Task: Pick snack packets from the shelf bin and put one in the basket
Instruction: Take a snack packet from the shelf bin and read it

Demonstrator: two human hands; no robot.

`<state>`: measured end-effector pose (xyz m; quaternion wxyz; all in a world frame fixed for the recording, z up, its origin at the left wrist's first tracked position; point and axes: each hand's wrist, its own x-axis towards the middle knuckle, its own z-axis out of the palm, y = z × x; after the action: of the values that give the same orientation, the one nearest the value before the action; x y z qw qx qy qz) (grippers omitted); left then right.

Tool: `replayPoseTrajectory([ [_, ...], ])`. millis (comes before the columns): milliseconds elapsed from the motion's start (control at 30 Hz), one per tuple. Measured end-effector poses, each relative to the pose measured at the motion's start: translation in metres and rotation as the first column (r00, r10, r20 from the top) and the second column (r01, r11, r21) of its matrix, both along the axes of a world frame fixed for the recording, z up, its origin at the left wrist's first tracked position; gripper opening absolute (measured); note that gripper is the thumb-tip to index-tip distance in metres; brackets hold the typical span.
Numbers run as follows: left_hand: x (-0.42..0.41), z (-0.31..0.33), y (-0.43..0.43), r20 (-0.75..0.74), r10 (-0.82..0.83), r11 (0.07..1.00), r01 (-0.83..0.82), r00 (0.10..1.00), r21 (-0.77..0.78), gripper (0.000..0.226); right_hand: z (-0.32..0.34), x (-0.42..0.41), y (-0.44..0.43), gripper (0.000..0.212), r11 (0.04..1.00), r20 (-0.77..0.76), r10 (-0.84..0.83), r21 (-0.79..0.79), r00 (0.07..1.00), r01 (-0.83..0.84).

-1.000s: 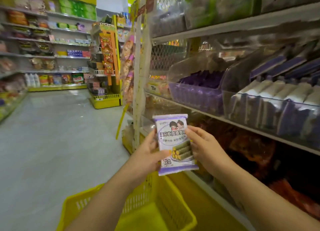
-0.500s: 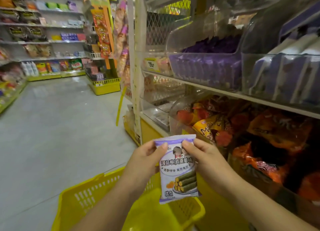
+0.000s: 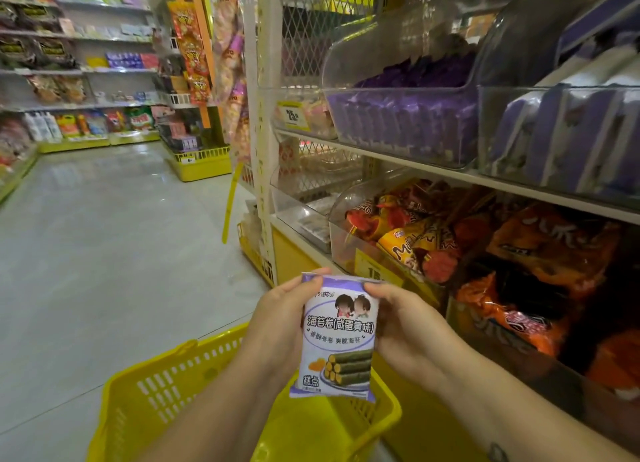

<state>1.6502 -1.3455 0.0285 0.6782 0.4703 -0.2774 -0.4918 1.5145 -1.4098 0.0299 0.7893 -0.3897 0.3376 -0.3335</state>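
A purple-and-white seaweed-roll snack packet (image 3: pixel 341 337) is held upright between both hands, above the yellow plastic basket (image 3: pixel 149 399). My left hand (image 3: pixel 280 323) grips its left edge with the thumb on the top corner. My right hand (image 3: pixel 405 326) grips its right edge, fingers curled behind. The basket sits low in front of me and looks empty where its inside shows. Clear shelf bins (image 3: pixel 408 115) with more purple packets stand up on the right shelf.
The shelf unit on the right carries a lower bin of orange and red snack bags (image 3: pixel 433 240). A white shelf post (image 3: pixel 263 132) rises ahead. Open grey aisle floor (image 3: pixel 104 236) spreads left, with more shelves and a yellow display stand (image 3: pixel 201 164) at the back.
Both hands have brought the packet down from bin height to just above the basket, and my view has tilted downward. The grip on the packet is unchanged.
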Motion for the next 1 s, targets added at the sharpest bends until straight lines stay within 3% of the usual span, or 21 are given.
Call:
replayPoseTrajectory([
  [167, 0.003, 0.001, 0.007, 0.066, 0.023, 1.0, -0.022, 0.998, -0.017, 0.044, 0.003, 0.003, 0.005, 0.03, 0.987, -0.043, 0.012, -0.16, 0.999, -0.019],
  [367, 0.007, 0.002, 0.013, 0.116, 0.053, 0.999, -0.053, 0.992, -0.006, 0.043, 0.007, 0.002, 0.008, 0.05, 0.952, -0.047, 0.036, -0.304, 0.998, -0.049],
  [500, 0.006, 0.005, 0.016, 0.021, 0.055, 0.998, -0.055, 0.998, -0.006, 0.049, 0.009, 0.001, 0.007, 0.051, 0.926, -0.076, 0.098, -0.359, 0.992, -0.118],
  [633, 0.011, 0.016, 0.02, -0.25, 0.086, 0.994, -0.099, 0.964, -0.038, 0.042, 0.01, -0.011, 0.002, 0.051, 0.818, -0.219, 0.387, -0.366, 0.896, -0.443],
  [733, 0.016, 0.021, 0.021, -0.317, 0.1, 0.993, -0.116, 0.943, -0.032, 0.038, 0.008, -0.015, 0.003, 0.04, 0.773, -0.276, 0.486, -0.306, 0.829, -0.555],
  [833, 0.023, 0.02, 0.023, -0.2, 0.041, 0.999, -0.041, 0.979, 0.005, 0.041, 0.008, -0.013, 0.005, 0.037, 0.827, -0.223, 0.447, -0.265, 0.866, -0.495],
  [900, 0.028, 0.019, 0.028, -0.047, -0.094, 0.994, 0.097, 0.994, 0.049, 0.043, 0.009, -0.012, 0.005, 0.036, 0.877, -0.17, 0.38, -0.245, 0.909, -0.413],
  [1000, 0.031, 0.018, 0.034, 0.083, -0.309, 0.944, 0.295, 0.947, 0.15, 0.046, 0.011, -0.011, 0.003, 0.034, 0.932, -0.103, 0.271, -0.222, 0.957, -0.288],
])
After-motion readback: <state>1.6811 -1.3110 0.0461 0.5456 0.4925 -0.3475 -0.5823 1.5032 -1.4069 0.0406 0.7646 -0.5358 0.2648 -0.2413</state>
